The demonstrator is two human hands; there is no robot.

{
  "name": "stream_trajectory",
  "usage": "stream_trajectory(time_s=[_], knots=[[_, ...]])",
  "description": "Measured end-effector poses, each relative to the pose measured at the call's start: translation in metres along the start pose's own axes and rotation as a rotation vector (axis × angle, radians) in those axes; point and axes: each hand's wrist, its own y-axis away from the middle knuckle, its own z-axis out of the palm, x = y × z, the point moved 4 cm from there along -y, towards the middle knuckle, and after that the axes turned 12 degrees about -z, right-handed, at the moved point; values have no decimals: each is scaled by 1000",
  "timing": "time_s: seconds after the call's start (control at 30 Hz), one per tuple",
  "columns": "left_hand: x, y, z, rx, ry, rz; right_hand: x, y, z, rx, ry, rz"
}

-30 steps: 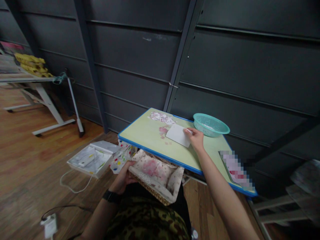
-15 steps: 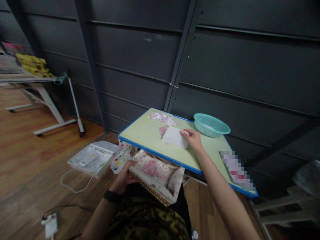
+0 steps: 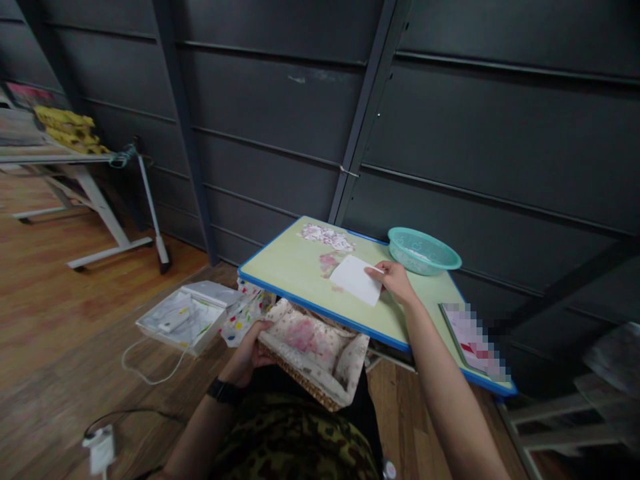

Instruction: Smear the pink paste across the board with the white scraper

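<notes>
My right hand (image 3: 396,281) pinches the right edge of a flat white card (image 3: 356,280), which lies low over the pale green tabletop (image 3: 280,260). Left of the card is a small patch of pinkish bits (image 3: 327,263), too fine to name. Farther back spreads a pile of small white and purple pieces (image 3: 327,236). Just below the table's front edge, my left hand (image 3: 254,348) grips the left side of a wicker basket (image 3: 300,380) with a speckled cloth lining. Inside the basket lies a heap of pink bits (image 3: 306,337).
A mint-green plastic basin (image 3: 424,252) stands at the table's back right, with white pieces inside. A flat tablet-like item (image 3: 473,340), partly blurred, lies at the right edge. On the floor at left are an open white box (image 3: 183,320) with cords and a power adapter (image 3: 101,450).
My right hand and the card have shifted slightly right, uncovering more of the pinkish patch. My left hand and the basket stay in place.
</notes>
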Motion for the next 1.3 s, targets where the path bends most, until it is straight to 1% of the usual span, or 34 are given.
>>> stream_trajectory(time_s=[0.07,0.13,0.27,0.43,0.57,0.67,0.8,0.83,0.87,0.9,1.0,1.03,1.07,1.13,1.3], knots=[[-1,-2,-2,-10,-6,-2,-8,5,10,-105,-56,8],[-2,-4,-2,-24,-3,4,-14,8,17,-161,-95,9],[-3,-2,-2,-27,14,25,-21,12,29,-230,-159,20],[-3,0,0,-33,3,19,-25,17,44,-313,-221,33],[-4,-2,-1,-33,-1,6,-26,19,50,-341,-258,30],[-4,-3,-2,-41,-4,8,-25,19,49,-290,-281,33],[-4,-3,-2,-35,-1,12,-20,17,47,-292,-285,24],[-4,-3,-2,-34,0,9,-18,15,45,-273,-289,20],[-4,-4,-2,-32,2,7,-15,12,41,-223,-293,13],[-4,-4,-1,-30,2,3,-12,8,36,-139,-294,2],[-3,-3,-1,-14,7,-13,-3,-2,14,176,-216,-78],[-2,-3,-1,-2,12,-20,-2,-4,8,252,-166,-118],[-2,-2,-1,9,15,-28,-2,-5,4,296,-114,-158],[-1,-2,-1,15,16,-34,-2,-6,3,309,-36,-223],[-2,-1,-1,-12,-5,-1,-6,0,19,206,32,-288]])
